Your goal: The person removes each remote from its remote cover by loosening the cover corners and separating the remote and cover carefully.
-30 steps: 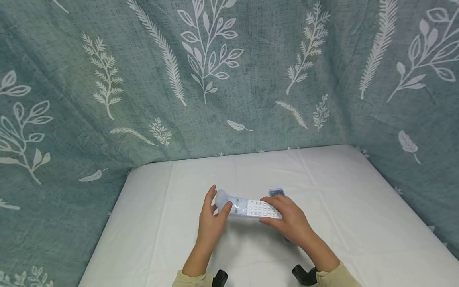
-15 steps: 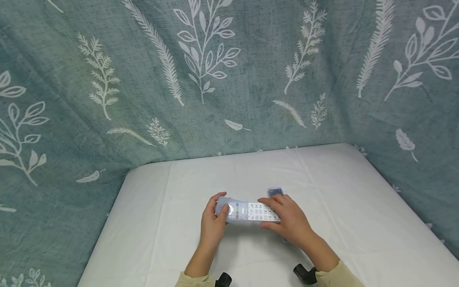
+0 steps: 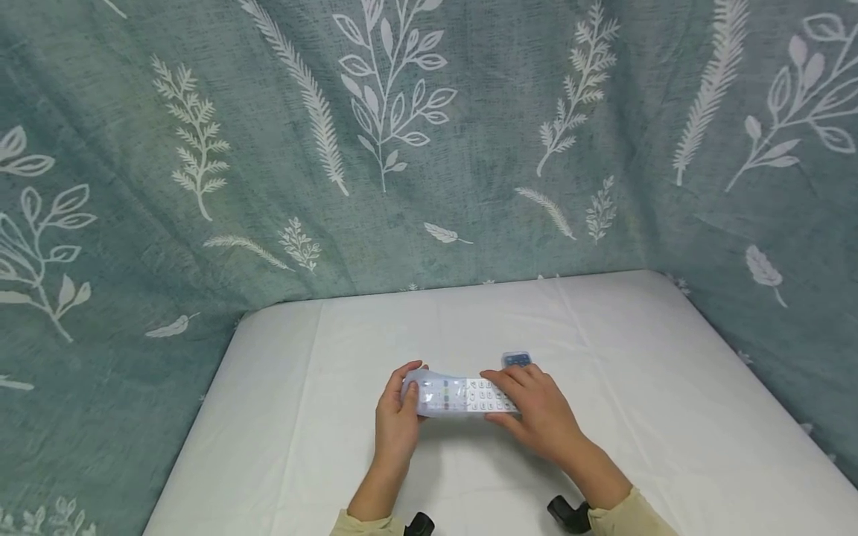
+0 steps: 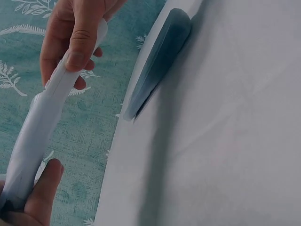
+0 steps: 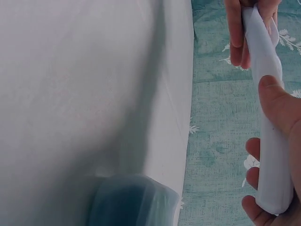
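Note:
A white remote control (image 3: 477, 396) with rows of keys is held level above the table, lying left to right in the head view. A translucent bluish-white sleeve cover (image 3: 442, 394) wraps its left part; the keys on the right part lie outside the cover. My left hand (image 3: 395, 420) grips the cover's left end, thumb on the front. My right hand (image 3: 543, 409) holds the remote's right end between thumb and fingers, hiding that end. Behind the right hand, a second, blue remote control (image 3: 516, 359) in a clear cover lies on the table, mostly hidden in the head view.
A white cloth covers the table (image 3: 335, 357). Behind and beside it hangs a green leaf-patterned curtain (image 3: 469, 193). Black wrist mounts (image 3: 568, 514) show near both cuffs.
The cover's flared left end has flattened, and my left hand has closed around it. The remote has turned so its keyed face shows more. My right hand keeps its grip.

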`<state>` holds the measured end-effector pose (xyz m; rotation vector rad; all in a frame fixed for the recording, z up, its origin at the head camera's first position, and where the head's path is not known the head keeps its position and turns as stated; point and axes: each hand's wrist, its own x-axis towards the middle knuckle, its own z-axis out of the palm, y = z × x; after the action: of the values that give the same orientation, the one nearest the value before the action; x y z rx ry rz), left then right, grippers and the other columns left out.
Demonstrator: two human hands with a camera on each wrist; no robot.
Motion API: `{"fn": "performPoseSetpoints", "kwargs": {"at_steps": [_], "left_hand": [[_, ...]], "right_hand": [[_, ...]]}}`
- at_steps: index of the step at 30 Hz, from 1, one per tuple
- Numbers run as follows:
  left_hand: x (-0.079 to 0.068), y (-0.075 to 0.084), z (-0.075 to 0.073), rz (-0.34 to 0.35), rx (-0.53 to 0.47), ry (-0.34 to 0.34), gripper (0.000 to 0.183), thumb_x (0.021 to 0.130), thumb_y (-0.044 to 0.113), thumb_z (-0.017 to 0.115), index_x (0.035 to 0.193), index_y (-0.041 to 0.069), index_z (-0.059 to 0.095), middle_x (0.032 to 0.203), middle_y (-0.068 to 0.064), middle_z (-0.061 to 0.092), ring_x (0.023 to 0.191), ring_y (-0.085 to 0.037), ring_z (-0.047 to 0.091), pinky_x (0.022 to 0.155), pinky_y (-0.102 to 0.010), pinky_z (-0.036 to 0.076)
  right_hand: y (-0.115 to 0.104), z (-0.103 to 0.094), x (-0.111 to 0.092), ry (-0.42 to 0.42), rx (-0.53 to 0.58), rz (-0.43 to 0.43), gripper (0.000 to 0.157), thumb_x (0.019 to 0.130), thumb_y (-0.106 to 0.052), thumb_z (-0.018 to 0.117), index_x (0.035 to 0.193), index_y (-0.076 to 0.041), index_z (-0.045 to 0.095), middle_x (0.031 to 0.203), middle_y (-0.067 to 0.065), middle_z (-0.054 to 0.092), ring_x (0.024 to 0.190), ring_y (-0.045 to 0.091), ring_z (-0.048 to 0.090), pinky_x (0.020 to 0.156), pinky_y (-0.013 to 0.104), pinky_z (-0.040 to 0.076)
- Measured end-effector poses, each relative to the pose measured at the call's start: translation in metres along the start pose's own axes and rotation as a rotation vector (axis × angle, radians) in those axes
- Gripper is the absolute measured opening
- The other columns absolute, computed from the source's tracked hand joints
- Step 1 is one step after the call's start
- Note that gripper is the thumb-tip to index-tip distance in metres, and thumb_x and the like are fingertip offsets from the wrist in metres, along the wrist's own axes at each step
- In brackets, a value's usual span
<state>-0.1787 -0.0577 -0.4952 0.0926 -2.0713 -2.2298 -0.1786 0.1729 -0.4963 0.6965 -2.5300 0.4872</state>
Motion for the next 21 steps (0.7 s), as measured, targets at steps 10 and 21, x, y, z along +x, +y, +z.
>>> {"fn": "performPoseSetpoints", "kwargs": {"at_steps": [10, 21], "left_hand": [[-0.0006, 0.0008, 0.0, 0.009, -0.007, 0.051, 0.033, 0.103, 0.003, 0.045, 0.128, 0.013, 0.063, 0.134, -0.011, 0.065, 0.097, -0.014, 0.063, 0.069, -0.022, 0.057], [-0.0017, -0.0014, 0.0012, 0.043, -0.016, 0.095, 0.034, 0.102, -0.001, 0.045, 0.128, 0.013, 0.062, 0.131, -0.012, 0.068, 0.107, -0.019, 0.066, 0.071, -0.021, 0.058]], "right_hand": [[0.0002, 0.0007, -0.0006, -0.006, -0.019, -0.028, 0.061, 0.077, -0.045, 0.081, 0.132, -0.026, 0.062, 0.11, -0.004, 0.065, 0.095, 0.016, 0.053, 0.075, 0.034, 0.045], [0.0036, -0.0014, -0.0003, 0.003, -0.017, -0.049, 0.061, 0.076, -0.045, 0.082, 0.131, -0.027, 0.063, 0.109, -0.005, 0.064, 0.096, 0.015, 0.054, 0.075, 0.034, 0.045]]}}
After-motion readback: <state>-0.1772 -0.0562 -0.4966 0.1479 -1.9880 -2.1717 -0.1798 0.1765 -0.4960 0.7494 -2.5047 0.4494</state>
